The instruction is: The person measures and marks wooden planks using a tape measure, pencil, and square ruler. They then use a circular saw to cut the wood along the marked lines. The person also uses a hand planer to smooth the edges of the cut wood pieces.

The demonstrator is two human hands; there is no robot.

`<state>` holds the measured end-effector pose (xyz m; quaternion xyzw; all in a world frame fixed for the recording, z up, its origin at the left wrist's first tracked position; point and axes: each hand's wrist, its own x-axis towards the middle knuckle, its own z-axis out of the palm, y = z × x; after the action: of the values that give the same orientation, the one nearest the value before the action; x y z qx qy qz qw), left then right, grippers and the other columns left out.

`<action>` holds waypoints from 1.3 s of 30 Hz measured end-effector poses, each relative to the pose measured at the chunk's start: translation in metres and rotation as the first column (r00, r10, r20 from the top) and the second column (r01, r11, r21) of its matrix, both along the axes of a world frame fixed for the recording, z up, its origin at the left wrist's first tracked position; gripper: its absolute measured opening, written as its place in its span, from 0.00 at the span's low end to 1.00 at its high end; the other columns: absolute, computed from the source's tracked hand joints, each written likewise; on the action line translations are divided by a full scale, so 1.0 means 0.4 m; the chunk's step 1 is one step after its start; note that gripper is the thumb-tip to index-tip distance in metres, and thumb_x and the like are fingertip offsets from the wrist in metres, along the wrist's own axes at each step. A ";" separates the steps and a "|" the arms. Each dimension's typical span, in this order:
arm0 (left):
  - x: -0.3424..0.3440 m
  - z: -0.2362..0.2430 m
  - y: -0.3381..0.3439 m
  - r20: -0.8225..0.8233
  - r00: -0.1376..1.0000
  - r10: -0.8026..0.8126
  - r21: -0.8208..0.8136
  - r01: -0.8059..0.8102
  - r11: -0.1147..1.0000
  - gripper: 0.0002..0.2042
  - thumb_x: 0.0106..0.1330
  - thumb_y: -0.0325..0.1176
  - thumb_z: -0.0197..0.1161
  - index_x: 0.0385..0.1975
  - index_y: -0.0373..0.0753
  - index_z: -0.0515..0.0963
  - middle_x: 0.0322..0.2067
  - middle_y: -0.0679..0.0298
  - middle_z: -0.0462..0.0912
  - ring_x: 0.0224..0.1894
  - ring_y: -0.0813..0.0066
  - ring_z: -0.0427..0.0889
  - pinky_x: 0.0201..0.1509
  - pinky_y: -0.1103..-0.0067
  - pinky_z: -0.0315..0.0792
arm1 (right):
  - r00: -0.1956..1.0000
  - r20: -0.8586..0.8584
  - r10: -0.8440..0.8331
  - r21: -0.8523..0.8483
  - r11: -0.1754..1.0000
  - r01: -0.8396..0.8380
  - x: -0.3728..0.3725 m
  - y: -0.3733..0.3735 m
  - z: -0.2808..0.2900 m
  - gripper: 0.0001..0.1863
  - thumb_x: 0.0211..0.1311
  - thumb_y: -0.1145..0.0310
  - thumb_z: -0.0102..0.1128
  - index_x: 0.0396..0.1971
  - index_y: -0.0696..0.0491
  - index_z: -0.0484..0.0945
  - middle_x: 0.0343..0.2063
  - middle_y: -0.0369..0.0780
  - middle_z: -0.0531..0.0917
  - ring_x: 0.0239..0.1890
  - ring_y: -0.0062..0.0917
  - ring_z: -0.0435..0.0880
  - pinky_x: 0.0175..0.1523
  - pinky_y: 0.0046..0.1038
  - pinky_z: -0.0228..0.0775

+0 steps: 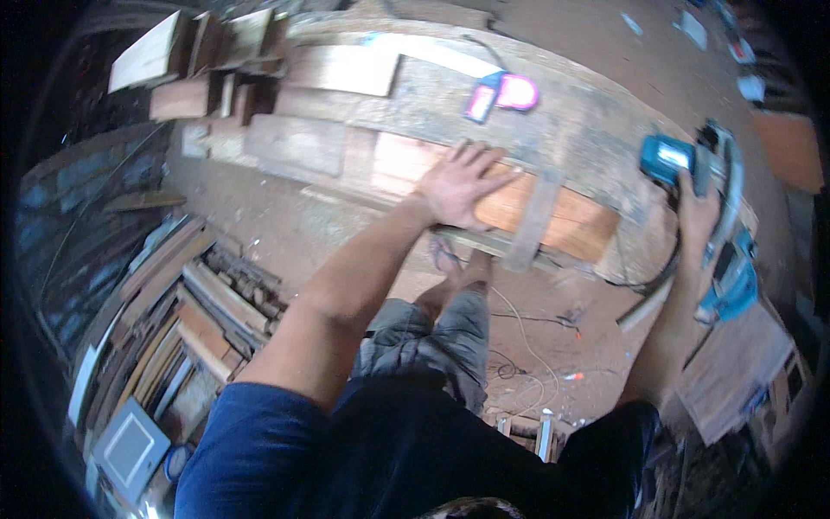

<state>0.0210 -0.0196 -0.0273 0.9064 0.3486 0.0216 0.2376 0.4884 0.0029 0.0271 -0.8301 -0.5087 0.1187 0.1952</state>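
Observation:
My left hand rests with spread fingers on a reddish wooden board on the workbench. A narrow grey wooden strip lies across that board, just right of my hand. My right hand is closed on a teal-and-black power saw at the right end of the bench. A pink-and-dark object, possibly a tape measure, lies beyond the board, near a long light-coloured strip.
Stacked timber blocks stand on the bench's left. A second teal tool and a sheet sit at right. Offcuts pile at lower left. Cords lie on the floor near my feet.

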 end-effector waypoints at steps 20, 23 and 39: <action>0.011 0.009 -0.008 -0.102 0.995 -0.003 0.038 0.007 0.999 0.58 0.42 0.70 0.72 0.77 0.56 0.58 0.71 0.50 0.61 0.72 0.46 0.59 0.78 0.48 0.48 | 0.852 -0.502 -0.147 0.215 0.933 0.288 -0.082 -0.307 0.273 0.17 0.62 0.68 0.70 0.47 0.61 0.81 0.27 0.34 0.81 0.24 0.16 0.77 0.31 0.20 0.69; 0.018 0.005 -0.003 -0.128 0.992 -0.003 0.050 0.009 0.999 0.60 0.39 0.69 0.74 0.77 0.56 0.59 0.71 0.51 0.59 0.72 0.47 0.58 0.79 0.48 0.47 | 0.762 -0.621 -0.182 0.305 0.840 0.449 -0.164 -0.483 0.320 0.24 0.59 0.68 0.69 0.53 0.62 0.77 0.35 0.39 0.83 0.25 0.19 0.79 0.31 0.22 0.71; 0.024 -0.004 -0.016 -0.092 0.996 0.002 0.167 0.014 0.986 0.55 0.44 0.65 0.74 0.76 0.54 0.61 0.70 0.52 0.61 0.72 0.47 0.59 0.77 0.50 0.51 | -0.030 -0.984 -0.175 -0.167 0.856 0.489 -0.449 -0.852 0.155 0.22 0.56 0.74 0.68 0.50 0.61 0.73 0.21 0.40 0.78 0.20 0.25 0.76 0.29 0.31 0.72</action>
<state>0.0307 -0.0258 -0.0291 0.9243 0.3533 0.0086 0.1444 0.3087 -0.3380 0.0891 -0.5902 -0.0303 0.5359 0.6029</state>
